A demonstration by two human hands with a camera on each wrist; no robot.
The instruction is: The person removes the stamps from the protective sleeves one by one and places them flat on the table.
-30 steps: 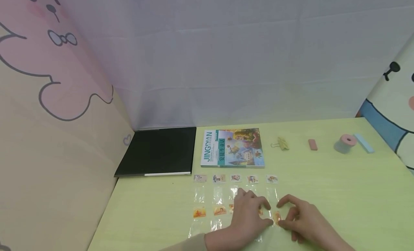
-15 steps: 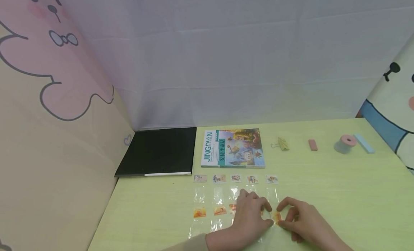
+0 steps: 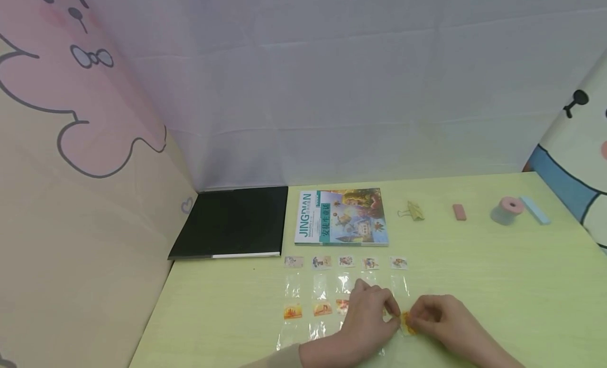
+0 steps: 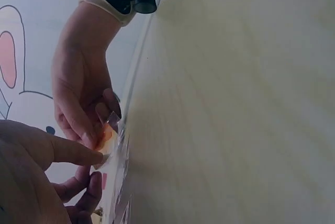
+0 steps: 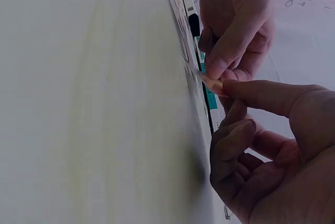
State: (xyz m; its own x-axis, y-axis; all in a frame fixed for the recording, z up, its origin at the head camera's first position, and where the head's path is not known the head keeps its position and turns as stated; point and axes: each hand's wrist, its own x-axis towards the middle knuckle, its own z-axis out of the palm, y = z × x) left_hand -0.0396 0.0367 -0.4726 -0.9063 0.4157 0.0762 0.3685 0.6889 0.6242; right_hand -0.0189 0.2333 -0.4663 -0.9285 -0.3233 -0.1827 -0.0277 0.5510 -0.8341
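A small orange stamp-like card (image 3: 407,323) is at the front of the table, between both hands. Clear plastic (image 4: 113,119) shows around it in the left wrist view. My left hand (image 3: 367,318) pinches its left side between thumb and index finger. From the other side, my right hand (image 3: 448,319) pinches it with its thumb and forefinger. In the right wrist view, the orange card (image 5: 211,83) is seen nearly edge-on between the fingertips of both hands. To the left lie more orange cards (image 3: 292,311), some hidden behind my left hand.
Several small picture stamps (image 3: 321,262) form a row, with clear sleeves (image 3: 292,285) in front. Behind are a black folder (image 3: 237,220), a book (image 3: 355,215), a yellow binder clip (image 3: 414,211), a pink eraser (image 3: 459,212), a spool (image 3: 506,211) and a blue strip (image 3: 535,210).
The thumb and index finger of each hand, spread apart at the card's sides before, have come together in a pinch. The card has tilted slightly; the other things stay in place.
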